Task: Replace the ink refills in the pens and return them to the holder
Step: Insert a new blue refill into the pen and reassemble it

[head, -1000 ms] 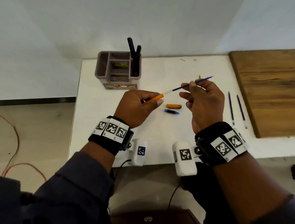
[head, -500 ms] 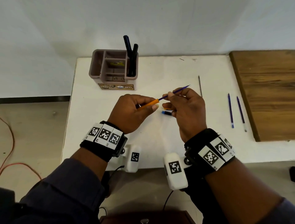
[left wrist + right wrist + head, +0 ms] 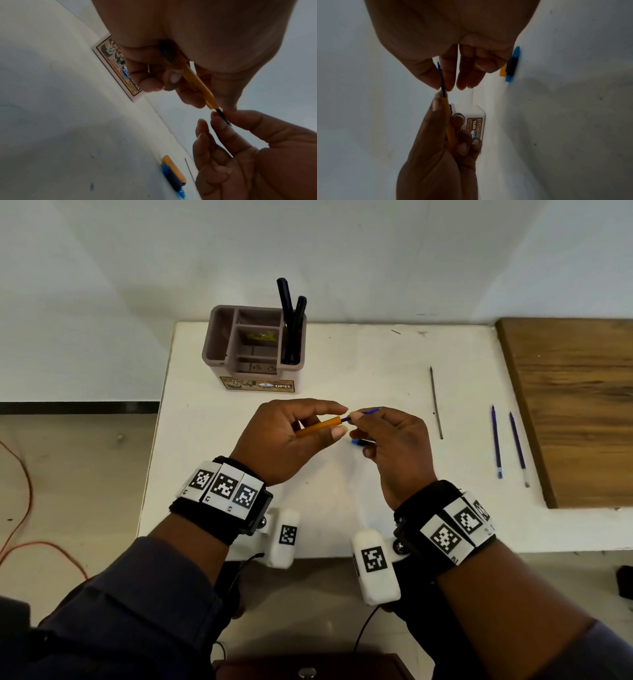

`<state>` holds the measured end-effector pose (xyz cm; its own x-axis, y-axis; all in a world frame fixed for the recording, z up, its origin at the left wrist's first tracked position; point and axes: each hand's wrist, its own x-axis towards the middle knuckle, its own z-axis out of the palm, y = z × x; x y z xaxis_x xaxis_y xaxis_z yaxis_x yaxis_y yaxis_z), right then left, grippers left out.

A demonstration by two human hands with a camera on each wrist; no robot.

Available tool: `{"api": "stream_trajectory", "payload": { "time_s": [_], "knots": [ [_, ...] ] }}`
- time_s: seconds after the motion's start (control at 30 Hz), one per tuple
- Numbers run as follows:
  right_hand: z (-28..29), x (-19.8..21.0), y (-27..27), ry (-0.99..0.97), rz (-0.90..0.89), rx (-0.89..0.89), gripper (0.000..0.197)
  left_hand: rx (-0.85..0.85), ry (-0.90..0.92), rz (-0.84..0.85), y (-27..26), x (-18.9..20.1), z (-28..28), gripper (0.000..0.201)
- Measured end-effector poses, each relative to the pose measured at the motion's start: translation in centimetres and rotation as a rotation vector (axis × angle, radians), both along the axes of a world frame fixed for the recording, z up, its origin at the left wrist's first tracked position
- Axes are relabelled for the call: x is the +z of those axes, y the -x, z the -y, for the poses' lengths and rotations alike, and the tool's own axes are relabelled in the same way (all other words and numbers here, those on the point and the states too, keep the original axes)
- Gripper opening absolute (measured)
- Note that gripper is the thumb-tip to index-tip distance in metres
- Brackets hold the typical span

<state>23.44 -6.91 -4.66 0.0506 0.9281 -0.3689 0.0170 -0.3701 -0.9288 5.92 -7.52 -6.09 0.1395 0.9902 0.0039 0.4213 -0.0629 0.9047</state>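
Observation:
My left hand (image 3: 291, 436) grips an orange pen barrel (image 3: 318, 426) above the middle of the white table (image 3: 342, 361). My right hand (image 3: 387, 440) pinches a blue refill (image 3: 364, 412) between thumb and forefinger; most of the refill sits inside the barrel's open end. In the left wrist view the barrel (image 3: 199, 83) meets the refill (image 3: 223, 116) at my right fingertips. In the right wrist view the refill (image 3: 441, 79) enters the barrel (image 3: 447, 119). An orange pen piece (image 3: 175, 170) and a blue cap (image 3: 173, 180) lie side by side on the table under my right hand.
A brown pen holder (image 3: 255, 347) with two dark pens (image 3: 291, 320) stands at the back left. A thin grey refill (image 3: 435, 402) and two blue refills (image 3: 507, 446) lie at the right, beside a wooden board (image 3: 575, 405). A red cable (image 3: 20, 508) lies on the floor.
My right hand has moved left toward my left hand, pushing the blue refill further into the orange barrel. Far less of the refill shows now.

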Motion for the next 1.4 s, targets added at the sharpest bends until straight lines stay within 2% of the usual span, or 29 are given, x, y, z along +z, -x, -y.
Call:
{"api": "stream_trajectory", "payload": {
  "time_s": [0.17, 0.3, 0.37, 0.43, 0.53, 0.6, 0.7, 0.83, 0.93, 1.0, 1.13, 1.2, 1.27, 1.4],
  "knots": [
    [0.1, -0.4, -0.1, -0.004, 0.017, 0.08, 0.017, 0.011, -0.036, 0.013, -0.1, 0.2, 0.1, 0.015],
    [-0.5, -0.3, -1.0, 0.026, 0.07, 0.253, 0.019, 0.059, -0.05, 0.002, -0.1, 0.2, -0.1, 0.009],
    [-1.2, -0.3, -1.8, 0.047, 0.101, 0.196, 0.029, 0.107, -0.046, -0.043, 0.1, 0.0, -0.3, 0.008],
    [-1.9, -0.9, -2.8, 0.017, 0.33, 0.148, 0.033, 0.129, -0.058, -0.055, 0.3, -0.1, -0.5, 0.01],
    [-1.8, -2.1, -3.6, -0.031, 0.83, 0.358, 0.011, 0.123, -0.072, -0.061, 0.5, 0.0, -0.7, 0.012],
    [-1.3, -2.5, -3.4, -0.029, 0.978, 0.462, 0.013, 0.116, -0.055, -0.07, 0.4, 0.1, -0.7, 0.011],
    [-1.2, -3.0, -3.0, -0.078, 1.046, 0.461, 0.015, 0.097, -0.01, -0.092, 0.3, -0.1, -0.6, 0.009],
    [-1.1, -3.0, -2.6, -0.102, 1.06, 0.501, 0.01, 0.061, 0.026, -0.121, 0.4, -0.2, -0.6, 0.01],
    [-1.5, -2.1, -3.2, -0.163, 0.984, 0.399, 0.012, 0.065, 0.029, -0.097, 0.7, -0.3, -0.7, 0.01],
    [-2.0, -1.4, -3.9, -0.176, 0.866, 0.309, 0.013, 0.07, 0.028, -0.084, 0.9, -0.3, -0.8, 0.01],
    [-2.2, 0.3, -4.7, -0.165, 0.479, 0.193, 0.008, 0.063, 0.017, -0.072, 1.0, -0.2, -1.0, 0.01],
    [-2.3, 0.7, -4.8, -0.167, 0.332, 0.12, 0.015, 0.059, 0.017, -0.067, 1.0, -0.2, -1.0, 0.01],
    [-2.5, 0.8, -4.9, -0.151, 0.256, 0.086, 0.014, 0.049, 0.016, -0.06, 1.0, -0.3, -1.0, 0.01],
    [-2.4, 0.6, -4.5, -0.13, 0.234, 0.109, 0.011, 0.037, 0.017, -0.058, 0.9, -0.6, -1.0, 0.009]
  ]
}}
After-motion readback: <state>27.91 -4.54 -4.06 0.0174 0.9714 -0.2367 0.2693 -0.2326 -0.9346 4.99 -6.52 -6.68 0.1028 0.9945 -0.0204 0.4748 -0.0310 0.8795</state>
